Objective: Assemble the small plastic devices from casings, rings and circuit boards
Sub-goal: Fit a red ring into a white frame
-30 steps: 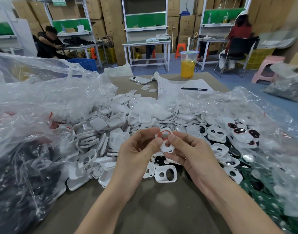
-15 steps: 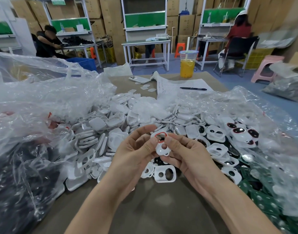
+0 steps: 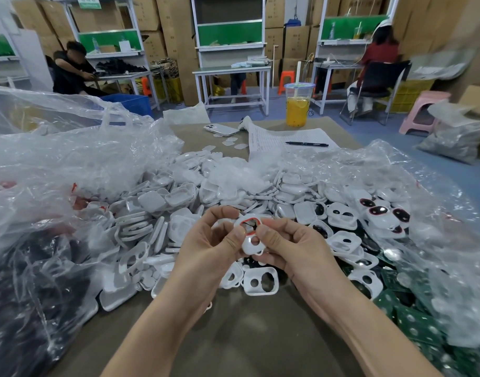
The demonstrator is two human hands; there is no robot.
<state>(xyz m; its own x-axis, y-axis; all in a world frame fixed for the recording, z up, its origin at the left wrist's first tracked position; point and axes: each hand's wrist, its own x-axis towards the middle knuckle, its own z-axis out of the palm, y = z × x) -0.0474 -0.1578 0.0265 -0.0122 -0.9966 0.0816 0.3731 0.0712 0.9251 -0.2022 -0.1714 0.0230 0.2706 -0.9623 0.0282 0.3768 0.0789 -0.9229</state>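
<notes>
Both hands hold one small white casing (image 3: 250, 246) above the table's middle. A red ring (image 3: 249, 225) sits in its larger upper hole. My left hand (image 3: 209, 242) grips the casing's left side, thumb pressed near the ring. My right hand (image 3: 290, 246) pinches its right side, thumb on the front. A heap of white casings (image 3: 179, 202) spreads behind and to the left. Another casing with two holes (image 3: 260, 281) lies flat just below my hands. Green circuit boards (image 3: 413, 322) lie at the right under plastic.
Clear plastic bags bulge on the left (image 3: 43, 186) and right (image 3: 396, 180). Further back lie a phone (image 3: 221, 129), a sheet of paper (image 3: 287, 144) with a pen (image 3: 306, 144), and a cup of orange drink (image 3: 297, 104). People sit at benches behind.
The casing with the red ring has tilted and sunk slightly in my fingers. My left fingers have curled closer around it; both thumbs now press its front.
</notes>
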